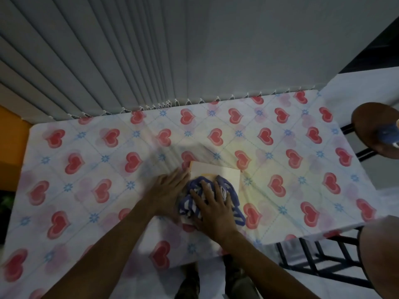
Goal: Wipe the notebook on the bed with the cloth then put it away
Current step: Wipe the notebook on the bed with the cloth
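Note:
A pale yellow notebook (216, 169) lies flat on the bed (86, 169), near its front edge. A crumpled blue-and-white striped cloth (228, 190) covers most of the notebook's near half. My right hand (212, 209) presses down on the cloth with fingers spread over it. My left hand (167, 190) lies flat on the sheet at the notebook's left edge, fingertips touching that edge. The near part of the notebook is hidden under the cloth and my hands.
The bed has a white sheet with red hearts. Grey vertical blinds (108, 61) hang behind it. A round brown stool (375, 128) stands at the right, with a black metal frame (313, 255) below. An orange surface (10, 137) is at the left.

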`<state>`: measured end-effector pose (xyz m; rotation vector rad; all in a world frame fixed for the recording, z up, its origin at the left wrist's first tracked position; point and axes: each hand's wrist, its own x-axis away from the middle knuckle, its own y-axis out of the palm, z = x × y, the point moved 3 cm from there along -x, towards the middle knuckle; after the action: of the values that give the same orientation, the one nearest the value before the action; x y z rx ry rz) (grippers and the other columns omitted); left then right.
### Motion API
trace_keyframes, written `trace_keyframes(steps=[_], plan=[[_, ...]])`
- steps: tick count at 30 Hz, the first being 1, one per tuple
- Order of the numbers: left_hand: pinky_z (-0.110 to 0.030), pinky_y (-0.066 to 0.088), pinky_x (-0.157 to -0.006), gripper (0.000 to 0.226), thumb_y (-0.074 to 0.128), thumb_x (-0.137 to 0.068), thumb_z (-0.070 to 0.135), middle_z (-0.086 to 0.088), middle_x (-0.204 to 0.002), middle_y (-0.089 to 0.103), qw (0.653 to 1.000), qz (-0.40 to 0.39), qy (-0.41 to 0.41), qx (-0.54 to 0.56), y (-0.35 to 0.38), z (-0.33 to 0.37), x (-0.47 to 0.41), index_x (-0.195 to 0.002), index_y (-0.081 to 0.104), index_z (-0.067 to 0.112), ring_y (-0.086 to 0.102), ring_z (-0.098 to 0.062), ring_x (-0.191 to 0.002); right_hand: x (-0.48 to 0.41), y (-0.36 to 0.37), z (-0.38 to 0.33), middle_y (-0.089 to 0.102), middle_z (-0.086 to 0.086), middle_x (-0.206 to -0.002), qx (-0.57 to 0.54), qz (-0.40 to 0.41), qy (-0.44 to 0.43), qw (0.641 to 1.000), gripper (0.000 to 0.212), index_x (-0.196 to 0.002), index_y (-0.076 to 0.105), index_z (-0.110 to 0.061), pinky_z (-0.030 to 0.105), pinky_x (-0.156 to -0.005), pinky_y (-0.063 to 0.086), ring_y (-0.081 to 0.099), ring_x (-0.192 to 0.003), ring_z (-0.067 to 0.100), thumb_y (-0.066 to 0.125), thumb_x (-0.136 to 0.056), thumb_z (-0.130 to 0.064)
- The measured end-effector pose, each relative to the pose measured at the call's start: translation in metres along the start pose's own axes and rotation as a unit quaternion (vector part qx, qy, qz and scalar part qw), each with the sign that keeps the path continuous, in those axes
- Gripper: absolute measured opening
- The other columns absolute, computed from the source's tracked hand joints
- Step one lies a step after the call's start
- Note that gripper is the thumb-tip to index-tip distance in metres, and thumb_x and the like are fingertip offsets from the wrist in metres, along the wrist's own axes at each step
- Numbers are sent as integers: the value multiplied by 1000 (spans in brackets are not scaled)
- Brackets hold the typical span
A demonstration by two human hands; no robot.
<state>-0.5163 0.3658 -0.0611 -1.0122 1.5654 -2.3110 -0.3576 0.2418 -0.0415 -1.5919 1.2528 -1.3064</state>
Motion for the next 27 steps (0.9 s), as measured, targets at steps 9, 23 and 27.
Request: trace_keyframes(steps=[9, 23, 27], plan=[[-47, 15, -122, 155, 61, -39, 94, 4, -168, -11, 1000, 17, -10, 5, 1, -3, 0, -161, -3, 21, -4, -21, -157, -45, -11, 11, 9, 6, -169, 2, -11, 35, 999, 79, -157, 17, -37, 70, -117, 18, 1, -155, 40, 51, -90, -64], [-48, 25, -119, 137, 42, -56, 95, 0, -171, 1, 999, 43, -17, 2, -5, 2, 5, -162, 2, 17, 2, -19, -157, 15, 4, 14, 31, 6, -164, -2, 5, -66, 998, 72, -151, 37, -32, 68, -111, 35, 21, -151, 42, 55, -88, -61], [-46, 17, -121, 156, 52, -39, 98, 1, -170, -7, 1000, 16, -8, -9, -3, -1, 2, -161, -3, 17, -5, -20, -157, -19, -18, 28, 27, 7, -165, -43, 35, 28, 998, 71, -152, 38, -29, 64, -115, 29, 16, -154, 38, 56, -90, -59]])
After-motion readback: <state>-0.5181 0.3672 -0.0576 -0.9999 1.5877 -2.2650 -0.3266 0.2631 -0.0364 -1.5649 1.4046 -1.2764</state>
